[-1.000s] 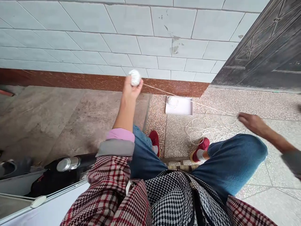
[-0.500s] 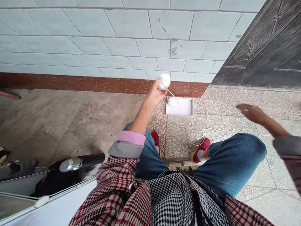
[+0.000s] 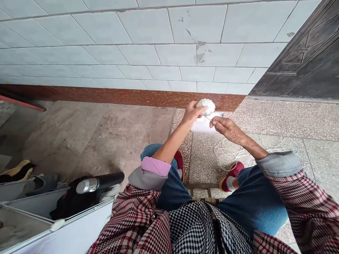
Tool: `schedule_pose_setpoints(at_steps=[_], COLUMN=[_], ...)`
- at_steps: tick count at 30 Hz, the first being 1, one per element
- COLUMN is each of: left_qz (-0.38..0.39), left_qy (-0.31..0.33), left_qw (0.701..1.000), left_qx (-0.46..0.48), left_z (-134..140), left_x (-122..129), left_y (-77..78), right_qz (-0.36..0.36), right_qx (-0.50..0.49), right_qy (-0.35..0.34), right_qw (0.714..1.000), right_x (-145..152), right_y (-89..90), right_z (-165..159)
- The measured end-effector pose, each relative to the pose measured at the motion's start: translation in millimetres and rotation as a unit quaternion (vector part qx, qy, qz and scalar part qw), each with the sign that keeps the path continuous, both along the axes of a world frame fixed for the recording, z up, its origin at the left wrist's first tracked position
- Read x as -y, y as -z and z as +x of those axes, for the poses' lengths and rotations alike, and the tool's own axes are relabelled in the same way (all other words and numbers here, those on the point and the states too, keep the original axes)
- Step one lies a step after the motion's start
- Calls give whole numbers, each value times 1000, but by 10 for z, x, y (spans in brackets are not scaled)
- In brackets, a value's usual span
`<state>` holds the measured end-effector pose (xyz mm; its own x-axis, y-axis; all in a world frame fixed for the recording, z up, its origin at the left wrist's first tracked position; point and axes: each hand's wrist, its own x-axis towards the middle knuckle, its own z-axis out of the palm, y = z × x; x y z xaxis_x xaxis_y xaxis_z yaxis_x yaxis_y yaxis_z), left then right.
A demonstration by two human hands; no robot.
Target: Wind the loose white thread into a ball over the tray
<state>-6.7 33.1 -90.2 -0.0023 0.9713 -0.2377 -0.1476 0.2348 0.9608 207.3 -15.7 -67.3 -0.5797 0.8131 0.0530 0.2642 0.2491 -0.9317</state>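
Note:
A white ball of wound cord (image 3: pixel 207 106) is gripped in my left hand (image 3: pixel 194 113), low in front of the wall's base. Just to its right, my right hand (image 3: pixel 227 129) is closed, with thumb and forefinger pinching the white cord (image 3: pixel 208 118) that runs from the ball. Behind and below both hands lies a shallow white box (image 3: pixel 205 127) on the floor, with a little cord in it, partly hidden by the hands. Loose loops of white cord (image 3: pixel 225 155) spread over the floor below my right forearm.
A tiled wall (image 3: pixel 137 31) with a brown base strip rises in front, and a dark door (image 3: pixel 304 67) stands at the right. At lower left is a white compartmented shelf (image 3: pixel 87 225) holding a black and silver bottle (image 3: pixel 100 181) and shoes (image 3: pixel 17 171).
My right hand has come in from the far right and now pinches the cord beside the ball. My left hand has lowered the ball slightly and moved it right.

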Motion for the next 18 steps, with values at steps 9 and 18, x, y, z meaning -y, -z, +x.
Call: schedule_pose_setpoints(at_steps=[9,18], left_qz=[5,133], left_qy=[257,135], left_qw=[958,966], left_qx=[124,-174], left_z=[216,102], left_x=[164,138], left_y=[-46,152], right_qz=[108,-31], right_qx=[89,28], right_qy=[150,5], right_qw=[979,999], right_x=[-384,-6], right_y=[145,-36], right_z=[564,361])
